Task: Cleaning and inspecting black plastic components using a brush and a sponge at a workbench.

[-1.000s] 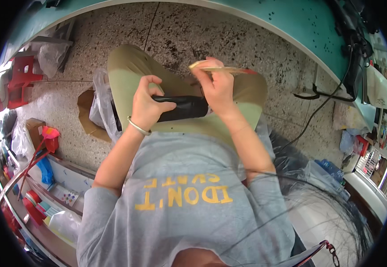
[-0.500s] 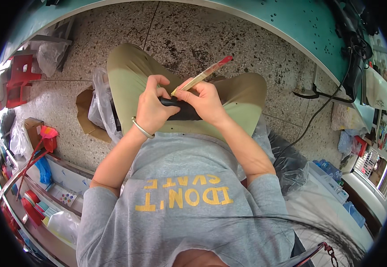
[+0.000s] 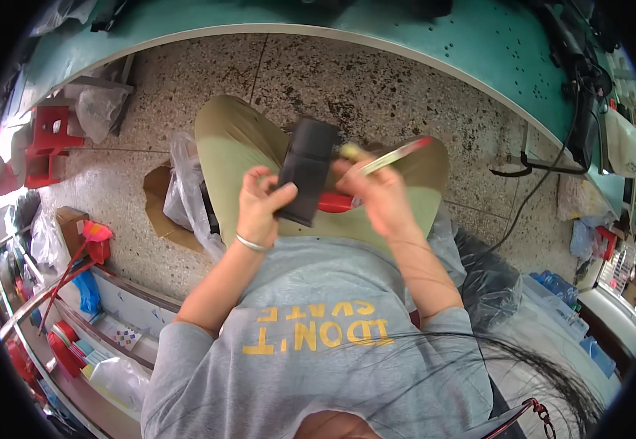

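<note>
Holding black case (image 3: 308, 159), hands (image 3: 261, 207) apart, clear of table edge (image 3: 267, 28)

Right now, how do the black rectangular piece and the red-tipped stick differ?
The black rectangular piece is broad and dark; the red-tipped stick is narrow and mostly pale. The piece is in the left hand; the stick is in the right hand, which is blurred. Both are hand-held.

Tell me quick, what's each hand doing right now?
Left hand: closed, holding a flat black rectangular piece, perhaps leather.
Right hand: blurred, but closed, holding a thin pale stick with a red end.
</note>
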{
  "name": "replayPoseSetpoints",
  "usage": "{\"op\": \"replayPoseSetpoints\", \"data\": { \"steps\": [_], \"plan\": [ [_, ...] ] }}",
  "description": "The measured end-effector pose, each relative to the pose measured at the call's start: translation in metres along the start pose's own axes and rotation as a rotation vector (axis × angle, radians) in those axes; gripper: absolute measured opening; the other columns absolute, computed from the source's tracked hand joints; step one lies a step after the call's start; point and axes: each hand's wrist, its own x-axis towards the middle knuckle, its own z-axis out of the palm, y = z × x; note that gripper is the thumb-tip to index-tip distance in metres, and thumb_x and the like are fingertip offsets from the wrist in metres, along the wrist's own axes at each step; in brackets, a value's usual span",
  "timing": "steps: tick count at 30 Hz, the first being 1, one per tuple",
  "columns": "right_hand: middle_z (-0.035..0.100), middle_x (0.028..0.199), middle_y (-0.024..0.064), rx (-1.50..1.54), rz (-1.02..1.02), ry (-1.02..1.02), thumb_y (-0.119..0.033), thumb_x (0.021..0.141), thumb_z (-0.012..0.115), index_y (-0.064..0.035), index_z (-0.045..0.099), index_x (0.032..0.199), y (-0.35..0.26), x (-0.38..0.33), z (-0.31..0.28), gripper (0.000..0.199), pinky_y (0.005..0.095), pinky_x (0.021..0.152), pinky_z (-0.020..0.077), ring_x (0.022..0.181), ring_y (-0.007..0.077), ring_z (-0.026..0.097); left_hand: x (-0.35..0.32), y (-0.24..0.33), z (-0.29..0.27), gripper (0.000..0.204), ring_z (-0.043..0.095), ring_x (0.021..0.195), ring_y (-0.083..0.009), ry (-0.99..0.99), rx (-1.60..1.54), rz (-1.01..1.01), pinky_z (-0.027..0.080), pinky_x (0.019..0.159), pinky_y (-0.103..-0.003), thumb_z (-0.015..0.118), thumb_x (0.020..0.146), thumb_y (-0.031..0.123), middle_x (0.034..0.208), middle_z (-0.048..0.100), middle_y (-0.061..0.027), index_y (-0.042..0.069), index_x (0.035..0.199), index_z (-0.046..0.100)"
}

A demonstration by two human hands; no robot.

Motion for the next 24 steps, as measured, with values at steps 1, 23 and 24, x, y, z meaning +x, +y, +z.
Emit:
{"op": "replayPoseSetpoints", "data": {
  "steps": [1,23,24],
  "plan": [
    [0.057,0.109,0.0057,-0.074,0.009,-0.136,-0.004,0.083,0.060,-0.0027,0.059,0.093,0.013,-0.004,-0.001,0.010,0.0296,0.080,0.0479,0.095,0.0156,0.056,-0.010,-0.001,0.010,0.058,0.057,0.079,-0.0170,-0.030,-0.026,-0.060,0.050,0.072,-0.029,0.068,0.067,-0.011,0.086,0.056,-0.0092,0.006,0.112,0.034],
    [0.057,0.078,0.0002,-0.155,-0.035,-0.245,-0.006,0.080,0.065,-0.0026,0.061,0.084,0.005,-0.007,0.015,0.007,0.0197,0.062,0.0410,0.071,0.0073,0.052,-0.025,0.036,0.006,0.006,0.051,0.074,-0.0227,-0.254,1.403,0.800,0.038,0.068,-0.033,0.068,0.069,0.010,0.073,0.058,-0.0033,0.006,0.073,0.065],
    [0.057,0.077,0.0003,-0.160,-0.102,-0.267,-0.005,0.080,0.065,-0.0026,0.061,0.083,0.008,-0.007,0.018,0.006,0.0202,0.064,0.0416,0.072,0.0075,0.051,-0.025,0.037,0.006,0.004,0.051,0.073,-0.0233,-0.280,1.395,0.783,0.039,0.068,-0.033,0.067,0.069,0.008,0.072,0.058,-0.0037,0.006,0.071,0.064]
  ]
}}
